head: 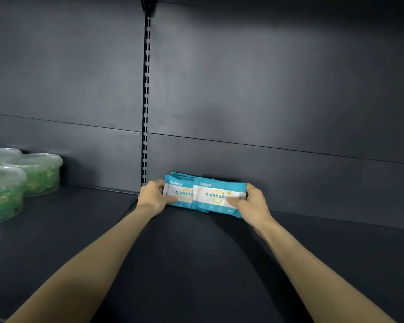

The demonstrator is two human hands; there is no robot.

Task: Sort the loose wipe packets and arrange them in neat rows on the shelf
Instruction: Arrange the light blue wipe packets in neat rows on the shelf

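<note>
Several blue-and-white wipe packets (pixel 216 195) stand on edge against the back wall of the dark shelf (pixel 196 252), near the slotted upright. The front packet overlaps another one (pixel 179 192) to its left, and more packet edges show behind them. My left hand (pixel 153 195) grips the left end of the bunch, thumb on the front face. My right hand (pixel 252 201) grips the right end, thumb pressed on the front packet. Both arms reach straight in over the shelf.
Three clear lidded tubs of green contents (pixel 39 174) stand at the far left of the shelf. A slotted metal upright (pixel 145 113) runs up the back wall. The shelf's back panel (pixel 289 89) rises behind the packets.
</note>
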